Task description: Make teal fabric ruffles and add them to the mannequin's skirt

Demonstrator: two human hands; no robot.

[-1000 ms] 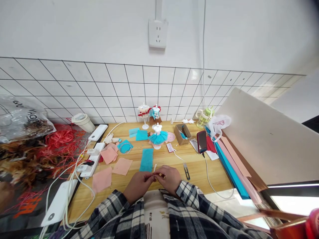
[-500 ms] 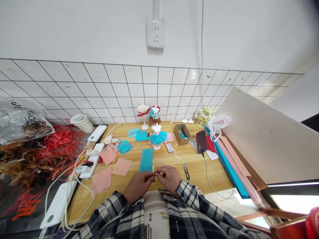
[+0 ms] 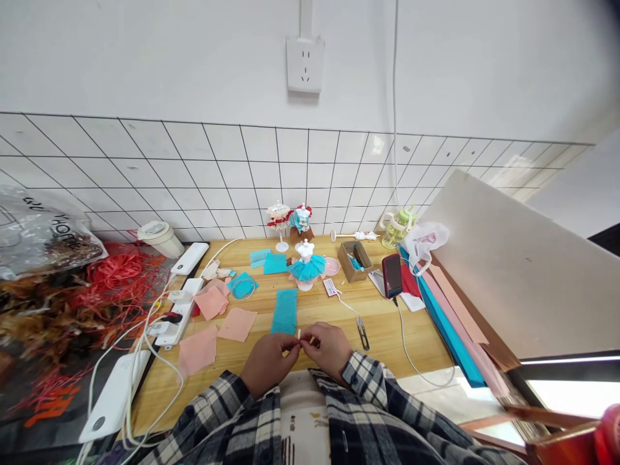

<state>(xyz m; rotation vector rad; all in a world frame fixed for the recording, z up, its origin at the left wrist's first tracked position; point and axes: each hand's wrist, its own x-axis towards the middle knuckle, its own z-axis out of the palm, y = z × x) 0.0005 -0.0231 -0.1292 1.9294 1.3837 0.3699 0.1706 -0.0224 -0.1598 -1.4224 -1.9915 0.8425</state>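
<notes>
My left hand (image 3: 269, 363) and my right hand (image 3: 329, 346) meet fingertip to fingertip over the near side of the wooden table. Both are closed in a pinch around a tiny white strip (image 3: 299, 334), whose upper end sticks up between the fingers; the rest of it is hidden. Just beyond the fingertips lies a turquoise cloth rectangle (image 3: 284, 310). Farther back stands a small white dress form (image 3: 305, 250) wearing a turquoise tulle skirt (image 3: 308, 268). Thread snips (image 3: 362, 333) lie to the right of my right hand.
Peach cloth squares (image 3: 237, 324) and a power strip (image 3: 179, 316) with loose white cables are on the left. Behind are a cardboard box (image 3: 355, 261), two more dressed forms and a green bottle (image 3: 398, 227). A phone (image 3: 392, 276) on its cable stands right, beside fabric rolls (image 3: 450, 323).
The pinched fingertips have shifted very slightly, and the white strip's end now shows a little farther right. Nothing on the table has been moved.
</notes>
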